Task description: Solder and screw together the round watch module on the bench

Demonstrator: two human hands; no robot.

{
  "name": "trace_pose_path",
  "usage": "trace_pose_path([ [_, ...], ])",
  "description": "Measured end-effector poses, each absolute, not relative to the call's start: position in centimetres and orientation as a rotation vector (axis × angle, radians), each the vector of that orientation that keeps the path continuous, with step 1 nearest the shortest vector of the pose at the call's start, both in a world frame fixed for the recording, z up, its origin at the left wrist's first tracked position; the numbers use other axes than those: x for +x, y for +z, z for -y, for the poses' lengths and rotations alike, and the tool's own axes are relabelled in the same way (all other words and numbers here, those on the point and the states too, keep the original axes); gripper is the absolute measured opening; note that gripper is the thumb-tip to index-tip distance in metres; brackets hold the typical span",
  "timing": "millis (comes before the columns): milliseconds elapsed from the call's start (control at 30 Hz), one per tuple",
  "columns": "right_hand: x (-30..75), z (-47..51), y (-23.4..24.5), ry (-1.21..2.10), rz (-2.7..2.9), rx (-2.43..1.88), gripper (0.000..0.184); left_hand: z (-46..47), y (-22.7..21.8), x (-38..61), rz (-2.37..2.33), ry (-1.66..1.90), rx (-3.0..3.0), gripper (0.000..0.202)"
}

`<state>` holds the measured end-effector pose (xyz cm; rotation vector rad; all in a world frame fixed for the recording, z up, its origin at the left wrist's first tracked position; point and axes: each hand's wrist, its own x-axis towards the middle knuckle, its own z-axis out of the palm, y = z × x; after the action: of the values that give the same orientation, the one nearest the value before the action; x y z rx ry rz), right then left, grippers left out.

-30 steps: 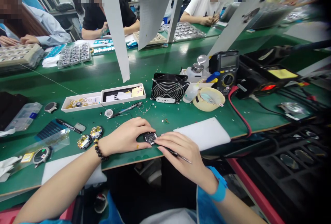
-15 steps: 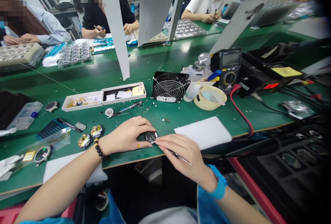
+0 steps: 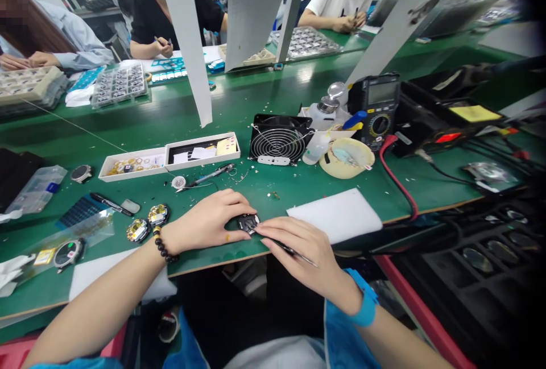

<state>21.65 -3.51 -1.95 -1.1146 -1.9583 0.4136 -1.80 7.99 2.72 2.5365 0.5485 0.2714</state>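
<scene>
My left hand (image 3: 207,221) rests on the green mat's front edge, its fingertips pressing a small black watch module (image 3: 248,224). My right hand (image 3: 298,249) meets that module from the other side and holds a slim pointed tool (image 3: 298,255), probably tweezers, whose tip is hidden under my fingers. A dark beaded bracelet (image 3: 162,245) circles my left wrist, and a blue strap (image 3: 364,307) circles my right. Left of my left hand lie two gold-toned circuit modules (image 3: 148,223).
A white foam sheet (image 3: 335,215) lies right of my hands. Ahead stand a white parts box (image 3: 168,157), a cooling fan (image 3: 279,139), a multimeter (image 3: 374,108) and a soldering station (image 3: 443,121). A round watch (image 3: 68,254) lies at left; co-workers sit beyond the paper dividers.
The view has drifted slightly, with the bench sitting a little higher in the picture. My hands stay on the black module. The co-worker at the far bench has raised a hand holding a thin tool.
</scene>
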Motion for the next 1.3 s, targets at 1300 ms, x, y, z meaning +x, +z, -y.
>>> trace_pose_path([
  [1300, 21.93, 3.52, -1.47, 0.501, 1.946, -1.138, 0.027, -8.03, 2.62, -1.85, -0.542, 0.259, 2.556, 0.04],
])
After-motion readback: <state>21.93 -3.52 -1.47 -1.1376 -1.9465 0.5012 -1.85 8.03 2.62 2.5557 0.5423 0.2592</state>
